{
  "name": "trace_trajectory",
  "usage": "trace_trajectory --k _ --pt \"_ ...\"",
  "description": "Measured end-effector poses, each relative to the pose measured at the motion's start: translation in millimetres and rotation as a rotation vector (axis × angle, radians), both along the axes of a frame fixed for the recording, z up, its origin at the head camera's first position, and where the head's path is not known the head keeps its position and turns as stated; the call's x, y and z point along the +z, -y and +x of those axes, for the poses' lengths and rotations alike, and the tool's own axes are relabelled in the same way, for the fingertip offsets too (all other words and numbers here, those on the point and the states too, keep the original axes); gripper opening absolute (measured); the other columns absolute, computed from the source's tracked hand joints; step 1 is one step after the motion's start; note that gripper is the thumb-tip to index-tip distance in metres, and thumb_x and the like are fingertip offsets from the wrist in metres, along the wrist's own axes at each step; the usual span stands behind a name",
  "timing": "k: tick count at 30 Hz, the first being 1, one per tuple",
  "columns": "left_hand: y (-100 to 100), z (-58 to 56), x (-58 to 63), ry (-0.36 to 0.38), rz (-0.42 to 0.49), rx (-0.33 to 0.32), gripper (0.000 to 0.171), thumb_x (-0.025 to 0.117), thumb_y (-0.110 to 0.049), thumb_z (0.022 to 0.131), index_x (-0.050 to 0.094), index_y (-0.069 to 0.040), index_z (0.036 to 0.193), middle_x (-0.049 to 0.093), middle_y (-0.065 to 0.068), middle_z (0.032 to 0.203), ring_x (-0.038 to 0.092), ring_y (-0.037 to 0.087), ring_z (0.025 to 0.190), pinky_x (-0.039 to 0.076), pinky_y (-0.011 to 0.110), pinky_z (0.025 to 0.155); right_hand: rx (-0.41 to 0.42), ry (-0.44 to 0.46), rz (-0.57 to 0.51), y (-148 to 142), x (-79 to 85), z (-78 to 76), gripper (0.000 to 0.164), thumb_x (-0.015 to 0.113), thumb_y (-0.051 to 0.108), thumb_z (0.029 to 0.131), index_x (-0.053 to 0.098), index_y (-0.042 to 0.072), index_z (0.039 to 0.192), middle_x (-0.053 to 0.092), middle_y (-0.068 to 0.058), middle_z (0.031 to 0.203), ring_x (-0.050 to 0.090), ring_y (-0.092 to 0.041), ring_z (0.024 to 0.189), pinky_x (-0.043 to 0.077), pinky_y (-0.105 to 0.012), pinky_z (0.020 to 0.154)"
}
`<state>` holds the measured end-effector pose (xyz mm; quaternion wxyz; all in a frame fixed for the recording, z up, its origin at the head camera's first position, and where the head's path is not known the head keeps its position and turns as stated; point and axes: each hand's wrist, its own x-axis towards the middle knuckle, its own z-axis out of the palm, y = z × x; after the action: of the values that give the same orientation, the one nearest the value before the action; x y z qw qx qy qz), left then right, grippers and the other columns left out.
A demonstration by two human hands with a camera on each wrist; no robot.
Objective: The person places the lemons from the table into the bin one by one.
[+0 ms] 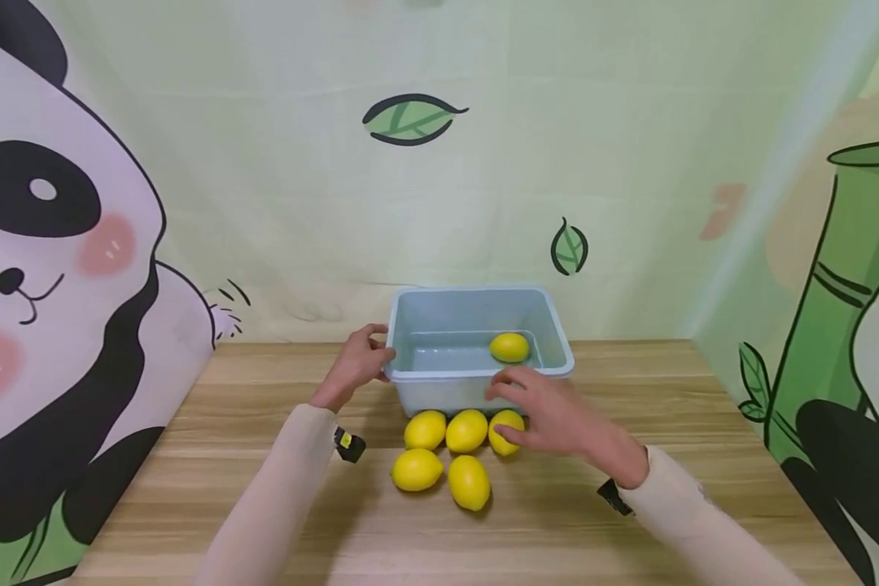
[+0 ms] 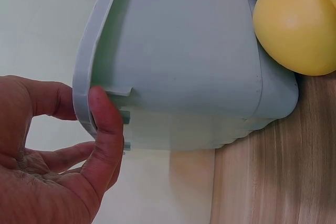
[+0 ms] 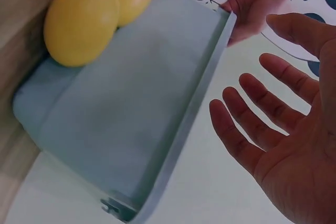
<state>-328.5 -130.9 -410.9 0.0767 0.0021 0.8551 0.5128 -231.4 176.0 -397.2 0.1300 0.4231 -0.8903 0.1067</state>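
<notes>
A light blue plastic bin point(image 1: 439, 395) stands on the wooden table, with one lemon point(image 1: 509, 347) lying inside toward its right. My left hand point(image 1: 356, 365) is at the bin's left end; in the left wrist view its thumb and fingers pinch the rim point(image 2: 84, 72) from both sides. Close in front of the bin, several more lemons point(image 1: 466, 430) lie in two rows. Over the bin's front right, my right hand point(image 1: 553, 411) holds nothing, its fingers spread and slightly bent. In the head view it partly covers the rightmost lemon point(image 1: 505, 422).
The wooden table point(image 1: 264, 488) reaches back to a pale green cloth backdrop point(image 1: 300, 203) printed with pandas, leaves and bamboo. Small black devices point(image 1: 349, 445) are worn at both wrists.
</notes>
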Motion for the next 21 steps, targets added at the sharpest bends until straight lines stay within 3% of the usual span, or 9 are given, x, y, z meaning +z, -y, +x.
trace_trajectory --k 7,15,21 --pt "-0.3 1.4 1.7 0.018 -0.002 0.002 0.059 0.058 -0.017 0.093 0.037 -0.008 0.147 0.059 0.020 0.124 0.063 0.028 0.091 0.061 0.028 0.070 0.016 -0.032 0.007 -2.3 -22.9 0.4 0.037 0.078 0.029 0.080 0.067 0.013 0.111 0.063 -0.004 0.113 0.060 -0.020 0.101 0.054 -0.036 0.090" --pt "-0.3 3.6 2.2 0.021 0.000 -0.001 0.059 0.058 -0.017 0.094 0.036 -0.007 0.148 0.058 0.020 0.125 0.063 0.029 0.093 0.061 0.030 0.071 -0.025 0.078 0.026 -7.8 -45.3 -4.0 0.041 0.078 0.028 0.081 0.066 0.013 0.118 0.062 -0.006 0.123 0.058 -0.024 0.111 0.053 -0.041 0.097" --pt "0.1 2.6 1.4 0.018 0.000 -0.003 0.058 0.058 -0.017 0.093 0.038 -0.008 0.147 0.059 0.020 0.125 0.064 0.029 0.092 0.061 0.029 0.070 -0.049 0.091 0.061 -8.0 -60.8 -9.5 0.046 0.077 0.030 0.080 0.065 0.015 0.122 0.061 -0.006 0.127 0.056 -0.027 0.117 0.052 -0.043 0.099"
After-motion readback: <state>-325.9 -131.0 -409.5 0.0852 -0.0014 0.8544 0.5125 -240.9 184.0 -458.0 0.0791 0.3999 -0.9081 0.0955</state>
